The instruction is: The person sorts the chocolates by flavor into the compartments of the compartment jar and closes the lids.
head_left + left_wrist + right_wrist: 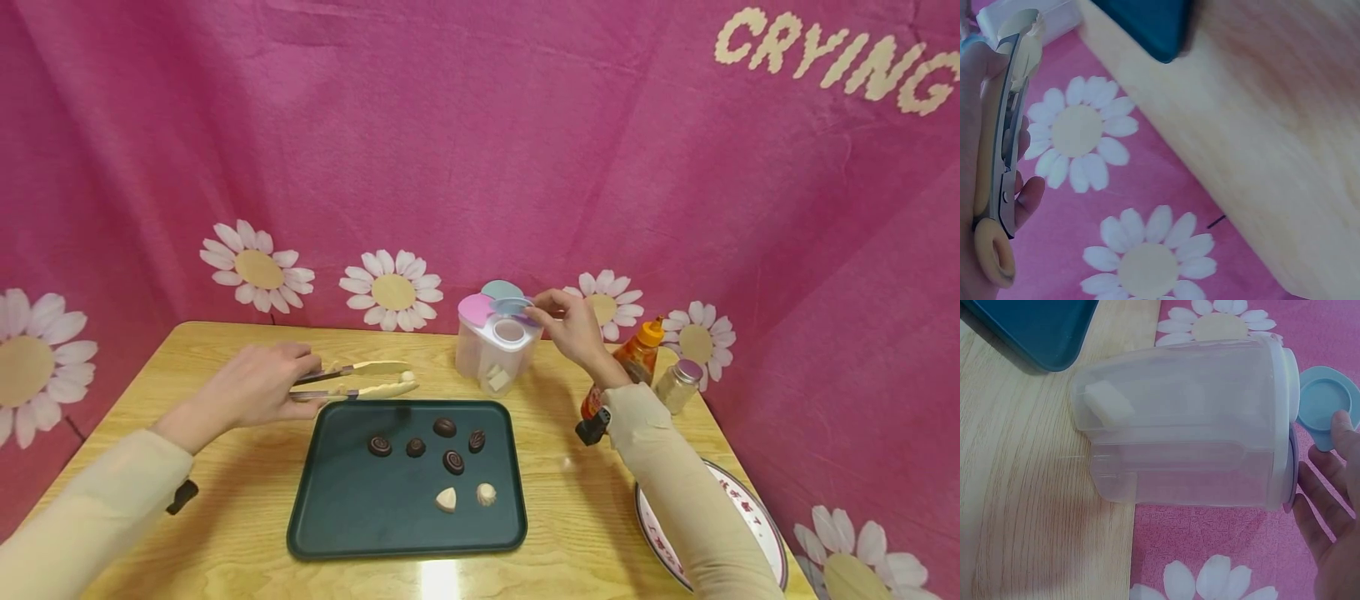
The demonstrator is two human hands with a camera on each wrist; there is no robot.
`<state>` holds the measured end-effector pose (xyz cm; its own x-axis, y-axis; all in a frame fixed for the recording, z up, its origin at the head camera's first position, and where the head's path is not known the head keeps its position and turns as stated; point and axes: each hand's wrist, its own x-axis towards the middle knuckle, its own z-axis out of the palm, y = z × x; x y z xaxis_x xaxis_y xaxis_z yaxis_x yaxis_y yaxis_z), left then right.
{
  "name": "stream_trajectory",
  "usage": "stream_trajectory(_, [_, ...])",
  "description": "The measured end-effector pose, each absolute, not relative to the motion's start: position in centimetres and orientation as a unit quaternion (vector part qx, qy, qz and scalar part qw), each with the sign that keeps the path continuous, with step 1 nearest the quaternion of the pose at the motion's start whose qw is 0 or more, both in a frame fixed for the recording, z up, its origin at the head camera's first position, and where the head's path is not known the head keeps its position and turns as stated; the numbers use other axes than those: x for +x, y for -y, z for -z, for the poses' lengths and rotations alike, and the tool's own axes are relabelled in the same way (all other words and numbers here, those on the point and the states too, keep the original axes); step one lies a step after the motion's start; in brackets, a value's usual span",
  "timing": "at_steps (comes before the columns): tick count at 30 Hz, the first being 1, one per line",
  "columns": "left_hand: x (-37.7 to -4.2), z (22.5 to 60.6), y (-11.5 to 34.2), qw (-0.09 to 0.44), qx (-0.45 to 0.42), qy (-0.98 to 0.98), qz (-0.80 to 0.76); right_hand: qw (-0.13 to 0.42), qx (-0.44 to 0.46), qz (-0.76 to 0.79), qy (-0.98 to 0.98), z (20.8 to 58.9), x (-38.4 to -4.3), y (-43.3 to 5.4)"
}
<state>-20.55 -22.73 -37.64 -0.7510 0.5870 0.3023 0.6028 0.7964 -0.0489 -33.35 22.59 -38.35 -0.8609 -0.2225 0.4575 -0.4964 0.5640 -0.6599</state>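
Observation:
My left hand [258,385] grips a pair of tongs [375,391] with cream-coloured tips, just past the tray's back left corner. Between those tips is a small white candy piece [407,377]. My right hand [573,329] pinches a light blue flap lid [1322,397], which is lifted off a round opening of the clear multi-compartment container [470,348]. Other lids on top, pink, teal and purple, lie down. White pieces [1109,405] rest at the bottom of the compartment under the opening. In the left wrist view, the tongs' far ends overlap the container.
A dark green tray [360,517] holds several dark chocolates [453,462] and two white ones [446,500]. Right of the container stand a sauce bottle [649,335] with an orange cap and a spice jar [678,386]. A white plate [757,533] lies under my right forearm. Behind hangs a pink flowered cloth [465,167].

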Motion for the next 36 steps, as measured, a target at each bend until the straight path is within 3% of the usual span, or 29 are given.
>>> stream_trajectory(12, [-21.9, 34.8, 20.0, 0.214, -0.328, 0.919, 0.027, 0.159, 0.2, -0.417, 0.872, 38.6, -33.5, -22.7])
stream_trajectory(20, [-23.6, 33.8, 17.0, 0.216, -0.336, 0.916, 0.045, 0.152, 0.194, -0.424, 0.871, 38.5, -33.3, -22.8])
stream_trajectory(36, [-27.2, 35.4, 12.4, 0.221, -0.341, 0.91, 0.082, 0.162, 0.212, -0.419, 0.868, 38.5, -33.6, -22.7])
